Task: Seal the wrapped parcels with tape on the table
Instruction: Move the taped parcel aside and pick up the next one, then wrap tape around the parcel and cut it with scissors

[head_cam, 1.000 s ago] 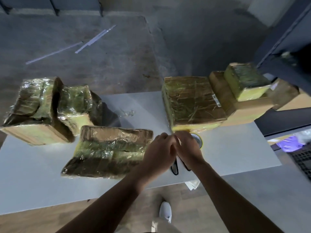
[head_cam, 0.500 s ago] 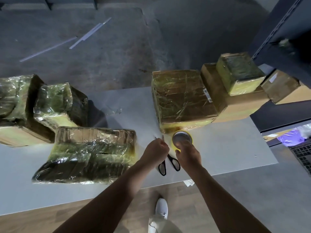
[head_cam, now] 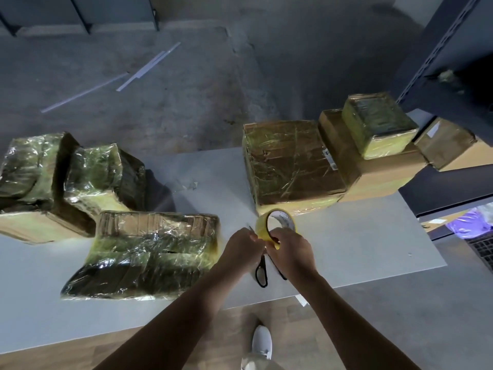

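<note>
Tape (head_cam: 261, 230) now being tipped up on edge, no longer lying flat; left hand (head_cam: 241, 249) closing in against it. Right hand (head_cam: 292, 249) gripping roll's lower rim, fingers curling round it, just below frame centre. Left fingertips pinching at roll's left edge. Scissors (head_cam: 261, 275) lying on table (head_cam: 360, 244) under both hands. Wrapped parcel (head_cam: 154, 252) sitting lower left, beside left hand; second parcel (head_cam: 290, 166) sitting just above tape.
</note>
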`<state>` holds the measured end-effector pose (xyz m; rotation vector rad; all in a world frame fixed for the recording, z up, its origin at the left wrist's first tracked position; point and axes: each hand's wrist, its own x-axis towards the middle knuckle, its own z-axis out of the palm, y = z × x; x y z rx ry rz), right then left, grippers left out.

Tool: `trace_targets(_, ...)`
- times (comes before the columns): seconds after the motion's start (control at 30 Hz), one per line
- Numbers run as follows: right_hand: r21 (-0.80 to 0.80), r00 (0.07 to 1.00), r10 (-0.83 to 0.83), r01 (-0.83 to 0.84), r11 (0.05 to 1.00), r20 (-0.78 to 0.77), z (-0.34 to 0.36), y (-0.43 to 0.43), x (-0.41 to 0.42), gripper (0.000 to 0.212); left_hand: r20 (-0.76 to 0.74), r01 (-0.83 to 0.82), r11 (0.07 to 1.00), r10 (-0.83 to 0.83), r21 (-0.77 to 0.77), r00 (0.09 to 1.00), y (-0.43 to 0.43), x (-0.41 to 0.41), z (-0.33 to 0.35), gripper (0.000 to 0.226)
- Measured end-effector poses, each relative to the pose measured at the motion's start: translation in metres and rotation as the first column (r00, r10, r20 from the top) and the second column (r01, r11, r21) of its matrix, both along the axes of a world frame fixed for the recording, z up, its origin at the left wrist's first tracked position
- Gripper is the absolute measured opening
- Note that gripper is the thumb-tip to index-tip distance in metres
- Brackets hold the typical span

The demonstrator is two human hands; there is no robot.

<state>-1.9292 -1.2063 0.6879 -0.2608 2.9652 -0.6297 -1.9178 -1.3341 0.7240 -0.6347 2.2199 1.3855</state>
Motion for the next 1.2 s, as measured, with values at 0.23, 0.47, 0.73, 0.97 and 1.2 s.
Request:
trace_targets(0.23,-0.237,0.973,-0.037,-0.019,0.971,-0.227,0.040,-0.042,0.013,0.012,-0.189,-0.115,0.991,0.125,0.065,0.974,-0.033,0.007,0.034,0.041)
trace_targets(0.47,-0.159,0.860,0.075,-0.178,0.971,-0.505,0.059,-0.092,0.010,0.017,0.007,-0.441,0.736,0.510,0.514,0.860,-0.085,0.021,0.073,0.026)
trace_targets(0.73,0.049,0.700,0.404,-0.467,0.883,-0.589,0.071,-0.142,0.011,0.026,0.002,-0.409,0.737,0.484,0.538,0.875,-0.143,0.033,0.087,0.025)
trace_targets(0.97,-0.395,0.895,0.123,-0.309,0.865,-0.429,0.096,-0.159,0.007,0.038,-0.280,-0.364,0.819,0.512,0.443,0.812,-0.196,0.046,0.078,0.027)
trace_targets(1.2,-0.496,0.953,0.284,-0.298,0.816,-0.105,0.087,-0.180,-0.009,0.039,-0.364,-0.116,0.952,0.218,0.282,0.905,-0.222,0.058,0.081,0.054)
